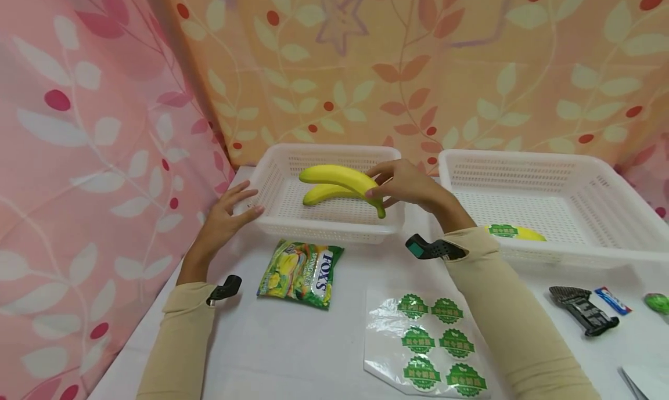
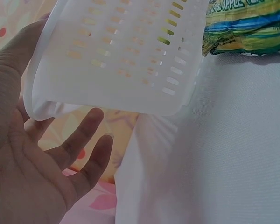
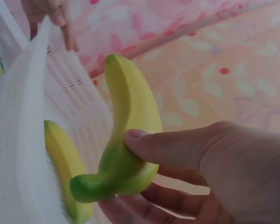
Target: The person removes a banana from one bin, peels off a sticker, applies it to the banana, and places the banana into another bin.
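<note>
In the head view my right hand (image 1: 405, 182) holds a yellow banana (image 1: 340, 173) near its green stem, above the left white basket (image 1: 324, 233). The right wrist view shows the thumb laid across this banana (image 3: 133, 107), with fingers underneath. A second banana (image 3: 65, 163) lies in the basket, partly covered by the held one in the head view. At the basket's left end is my left hand (image 1: 222, 217), thumb at the rim and fingers loosely spread. Its fingers (image 2: 95, 154) extend past the basket's end wall (image 2: 116, 79) in the left wrist view.
A green FOX'S candy bag (image 1: 300, 272) lies before the left basket. Right of it is a sheet of green stickers (image 1: 418, 342). Another basket (image 1: 575, 255) contains a yellow item with a green sticker (image 1: 514, 232). Small wrapped sweets (image 1: 582, 310) and tweezers (image 1: 632, 384) lie at right.
</note>
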Demonstrator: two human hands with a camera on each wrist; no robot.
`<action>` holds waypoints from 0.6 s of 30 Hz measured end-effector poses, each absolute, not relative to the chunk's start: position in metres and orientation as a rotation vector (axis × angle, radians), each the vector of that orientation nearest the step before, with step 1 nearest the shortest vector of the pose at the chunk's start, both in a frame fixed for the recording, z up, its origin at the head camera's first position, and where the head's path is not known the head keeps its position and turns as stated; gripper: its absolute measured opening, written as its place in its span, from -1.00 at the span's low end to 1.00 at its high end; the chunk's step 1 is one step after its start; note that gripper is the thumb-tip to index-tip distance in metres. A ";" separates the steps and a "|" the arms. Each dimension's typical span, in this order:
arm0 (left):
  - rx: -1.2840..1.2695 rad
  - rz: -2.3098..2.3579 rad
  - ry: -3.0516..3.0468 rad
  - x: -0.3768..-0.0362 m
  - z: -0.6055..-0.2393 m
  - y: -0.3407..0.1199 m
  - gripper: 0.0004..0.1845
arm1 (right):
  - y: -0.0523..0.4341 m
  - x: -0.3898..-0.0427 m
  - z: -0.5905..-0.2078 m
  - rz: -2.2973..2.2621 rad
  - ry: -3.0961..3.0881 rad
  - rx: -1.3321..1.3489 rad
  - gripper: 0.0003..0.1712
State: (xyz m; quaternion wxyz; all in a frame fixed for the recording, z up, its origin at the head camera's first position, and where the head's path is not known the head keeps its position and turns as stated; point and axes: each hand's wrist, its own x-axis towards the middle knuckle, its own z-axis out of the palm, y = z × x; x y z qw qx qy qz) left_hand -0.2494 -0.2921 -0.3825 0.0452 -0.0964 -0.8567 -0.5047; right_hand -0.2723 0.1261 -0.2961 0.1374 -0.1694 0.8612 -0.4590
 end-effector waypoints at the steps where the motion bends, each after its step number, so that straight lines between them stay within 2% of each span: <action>1: -0.293 -1.534 -2.619 -0.250 -0.383 -0.293 -0.32 | 0.132 -0.268 -0.293 -1.337 2.500 -0.490 -0.44; 11: -0.276 -1.541 -2.643 -0.235 -0.365 -0.282 -0.31 | 0.185 -0.218 -0.284 -1.223 2.629 -0.496 -0.43; 18: -0.283 -1.526 -2.649 -0.247 -0.378 -0.289 -0.29 | 0.211 -0.182 -0.300 -1.111 2.682 -0.482 -0.45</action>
